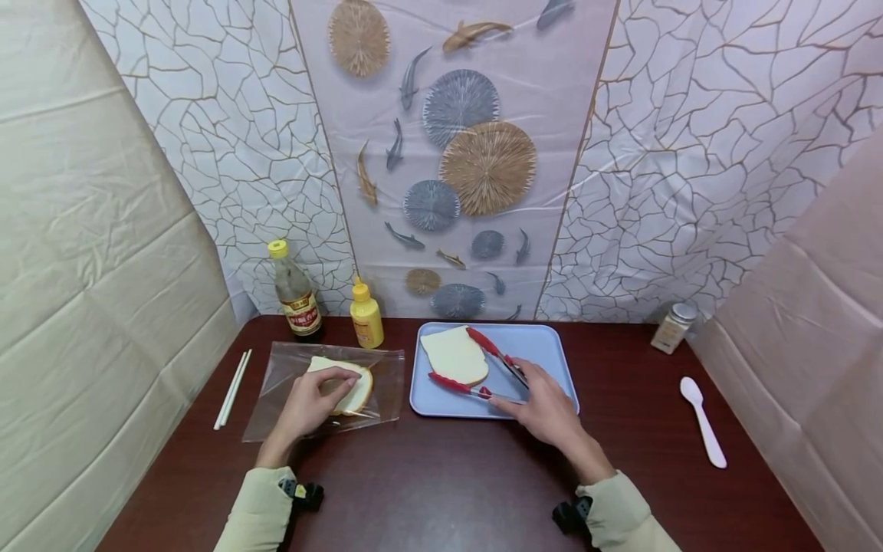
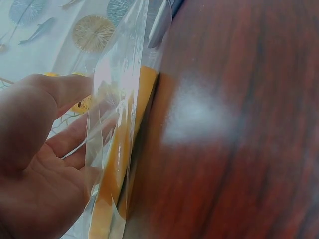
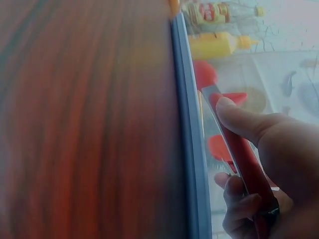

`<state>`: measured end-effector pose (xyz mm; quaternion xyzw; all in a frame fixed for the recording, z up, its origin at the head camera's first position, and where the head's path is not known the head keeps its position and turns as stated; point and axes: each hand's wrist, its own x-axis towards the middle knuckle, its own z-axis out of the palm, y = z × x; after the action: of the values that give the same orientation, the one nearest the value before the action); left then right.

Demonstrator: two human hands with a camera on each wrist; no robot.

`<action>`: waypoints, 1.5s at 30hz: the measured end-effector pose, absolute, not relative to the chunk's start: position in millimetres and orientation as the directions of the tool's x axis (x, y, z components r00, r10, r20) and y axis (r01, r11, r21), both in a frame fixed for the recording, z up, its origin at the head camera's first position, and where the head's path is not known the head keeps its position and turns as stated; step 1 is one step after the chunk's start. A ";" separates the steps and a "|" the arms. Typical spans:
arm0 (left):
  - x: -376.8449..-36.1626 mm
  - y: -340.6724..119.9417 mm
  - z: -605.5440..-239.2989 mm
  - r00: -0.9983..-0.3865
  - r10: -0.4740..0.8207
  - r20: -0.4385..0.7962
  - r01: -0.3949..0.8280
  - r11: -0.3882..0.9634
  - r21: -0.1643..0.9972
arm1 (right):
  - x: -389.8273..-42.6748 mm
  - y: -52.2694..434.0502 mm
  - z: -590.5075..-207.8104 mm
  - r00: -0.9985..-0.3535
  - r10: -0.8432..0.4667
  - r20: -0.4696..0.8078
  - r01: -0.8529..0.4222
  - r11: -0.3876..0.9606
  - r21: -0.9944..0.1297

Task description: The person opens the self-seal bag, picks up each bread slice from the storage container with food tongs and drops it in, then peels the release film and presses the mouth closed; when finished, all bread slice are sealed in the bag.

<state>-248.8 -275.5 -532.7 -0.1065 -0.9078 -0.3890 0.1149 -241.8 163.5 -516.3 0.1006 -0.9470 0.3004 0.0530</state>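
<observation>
On the left lies a clear plastic bag [image 1: 389, 383] with a slice of bread [image 1: 363, 387] inside. Over it, my left hand [image 1: 308, 402] pinches the bag's film between thumb and fingertips; in the left wrist view the film [image 2: 117, 74] stands up by the fingers, beside the bread's brown crust [image 2: 112, 174]. My right hand [image 1: 548, 402] grips metal tongs [image 1: 512, 370] with red tips. The tongs are spread, one red tip at each side of another bread slice [image 1: 455, 354] lying on a blue tray [image 1: 531, 337].
A sauce bottle [image 1: 298, 303] and a yellow squeeze bottle [image 1: 367, 318] stand behind the bag. White chopsticks [image 1: 232, 389] lie at far left. At right are a small seasoning jar [image 1: 673, 328] and a white spoon [image 1: 704, 422]. A patterned cloth [image 1: 428, 230] hangs behind the table.
</observation>
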 end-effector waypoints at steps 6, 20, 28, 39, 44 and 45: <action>-249.2 -274.9 -532.0 -0.952 0.102 0.289 0.280 0.672 0.685 | -243.6 174.2 -514.3 -0.978 -0.149 0.149 -0.208 0.803 -0.559; -250.6 -274.4 -531.5 -0.954 0.104 0.283 0.278 0.665 0.693 | -238.1 195.0 -515.8 -0.992 -0.118 0.053 -0.127 0.807 -0.577; -247.1 -275.8 -526.7 -0.947 0.107 0.304 0.294 0.673 0.679 | -239.6 182.2 -518.8 -0.990 -0.136 0.045 -0.136 0.803 -0.580; -246.2 -268.6 -522.0 -0.921 0.089 0.379 0.344 0.642 0.685 | -238.8 186.5 -518.7 -0.979 -0.139 0.148 -0.199 0.807 -0.556; -247.3 -268.9 -523.5 -0.923 0.101 0.372 0.349 0.627 0.696 | -240.4 192.4 -519.8 -0.976 -0.153 0.156 -0.217 0.764 -0.608; -247.7 -269.0 -523.9 -0.922 0.104 0.372 0.351 0.626 0.696 | -240.9 193.3 -520.1 -0.975 -0.158 0.157 -0.222 0.756 -0.616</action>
<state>-247.7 -269.0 -523.9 -0.1279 -0.8892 -0.4130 0.1497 -240.9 193.3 -520.1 0.1013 -0.9358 0.3341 0.0478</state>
